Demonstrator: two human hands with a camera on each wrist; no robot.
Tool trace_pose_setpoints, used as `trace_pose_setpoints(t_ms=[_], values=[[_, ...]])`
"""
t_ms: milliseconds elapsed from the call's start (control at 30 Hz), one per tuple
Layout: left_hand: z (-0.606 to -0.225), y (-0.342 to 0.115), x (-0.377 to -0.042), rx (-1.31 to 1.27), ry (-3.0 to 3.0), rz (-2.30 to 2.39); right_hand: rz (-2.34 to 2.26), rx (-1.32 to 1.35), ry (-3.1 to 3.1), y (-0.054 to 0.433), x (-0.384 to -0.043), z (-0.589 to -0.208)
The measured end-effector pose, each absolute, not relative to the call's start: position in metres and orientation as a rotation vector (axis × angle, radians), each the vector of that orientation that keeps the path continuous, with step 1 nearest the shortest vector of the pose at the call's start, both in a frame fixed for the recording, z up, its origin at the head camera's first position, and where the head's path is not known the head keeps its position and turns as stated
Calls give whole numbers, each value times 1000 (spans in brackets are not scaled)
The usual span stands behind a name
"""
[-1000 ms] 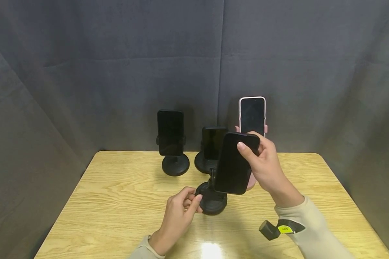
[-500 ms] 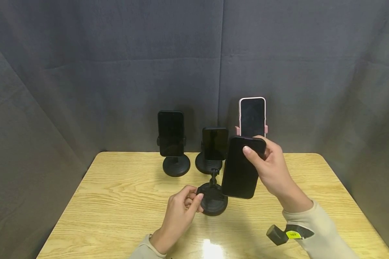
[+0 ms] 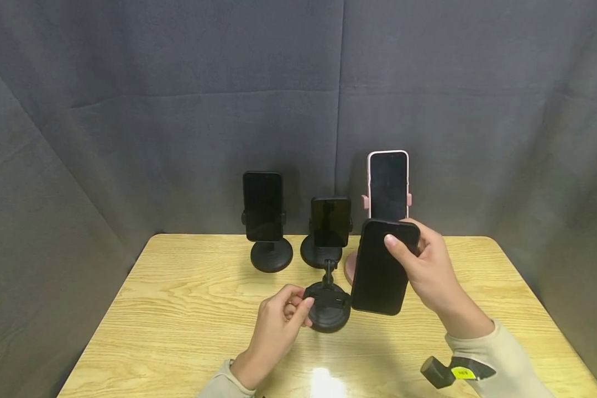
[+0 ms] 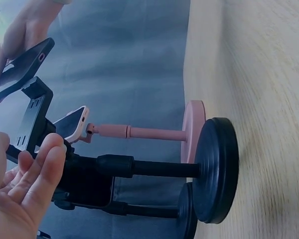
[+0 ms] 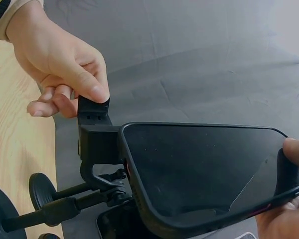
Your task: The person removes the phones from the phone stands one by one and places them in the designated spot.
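A black phone stand (image 3: pixel 334 320) is in front of me, its upright post and round base plain in the left wrist view. My left hand (image 3: pixel 278 326) pinches one end of its clamp (image 5: pixel 94 117) between thumb and fingers. With thumb on the screen and fingers behind, my right hand (image 3: pixel 430 271) grips a black phone (image 3: pixel 380 282) by its upper end. This phone is tilted, just right of the clamp and outside it. In the right wrist view the phone's lower end overlaps the clamp's far end.
Behind stand two black stands, bearing a tall black phone (image 3: pixel 262 207) and a smaller one (image 3: pixel 331 221). A pink stand (image 4: pixel 193 132) carries a pink-cased phone (image 3: pixel 389 179), partly hidden by the right hand and phone. A grey curtain (image 3: pixel 204 110) hangs behind the wooden table (image 3: pixel 179 309).
My right hand has drawn the black phone right and slightly toward me, away from the clamp, which now shows uncovered. The left hand stays at the clamp's end.
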State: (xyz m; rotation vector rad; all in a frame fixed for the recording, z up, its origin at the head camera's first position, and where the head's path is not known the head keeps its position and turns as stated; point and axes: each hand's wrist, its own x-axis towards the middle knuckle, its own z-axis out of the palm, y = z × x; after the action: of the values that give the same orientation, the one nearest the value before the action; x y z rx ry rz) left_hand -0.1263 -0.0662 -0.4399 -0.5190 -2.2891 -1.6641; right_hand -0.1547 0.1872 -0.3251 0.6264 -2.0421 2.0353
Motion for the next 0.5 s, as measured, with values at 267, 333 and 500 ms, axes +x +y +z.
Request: trace_pose_setpoints(t_ms=[267,333,500], values=[[-438,-67,-127,-501,-2289,-1707,2032,622,-2048,194,-152,-335],[-438,-67,-128,-509,-2297,-1731,2028,616,-2048,196,-151,-338],[-439,-71,-132,-520,-2358,-1837,2037,596,-2058,202,-149,-345]])
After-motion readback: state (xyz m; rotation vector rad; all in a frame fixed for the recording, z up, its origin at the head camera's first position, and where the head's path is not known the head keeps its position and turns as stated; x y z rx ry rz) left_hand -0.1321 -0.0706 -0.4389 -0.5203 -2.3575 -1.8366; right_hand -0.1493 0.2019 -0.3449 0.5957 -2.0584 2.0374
